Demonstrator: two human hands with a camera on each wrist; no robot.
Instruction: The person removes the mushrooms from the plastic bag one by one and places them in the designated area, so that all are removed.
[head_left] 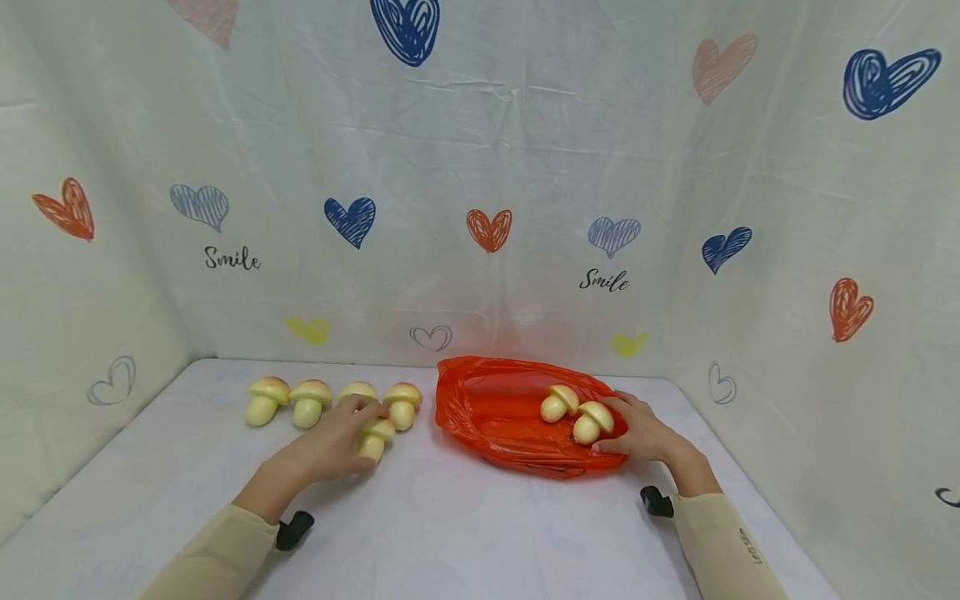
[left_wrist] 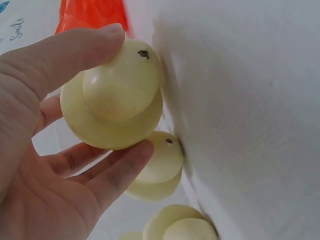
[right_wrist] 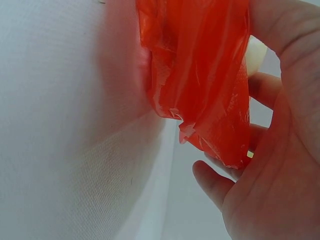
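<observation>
Yellow mushroom [head_left: 371, 447] pinched in left hand [head_left: 337, 435], four mushrooms [head_left: 308, 411] behind, right hand [head_left: 647, 429] gripping red bag [head_left: 517, 457], two mushrooms [head_left: 555, 407] inside.

Booth-like space: table [head_left: 465, 533], heart-printed sheeting [head_left: 510, 158]

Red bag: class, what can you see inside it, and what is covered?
Two mushroom-shaped pieces sit inside the red bag, toward its right end. The bag's surface directly beneath them is covered; so is anything behind its near wall.
</observation>
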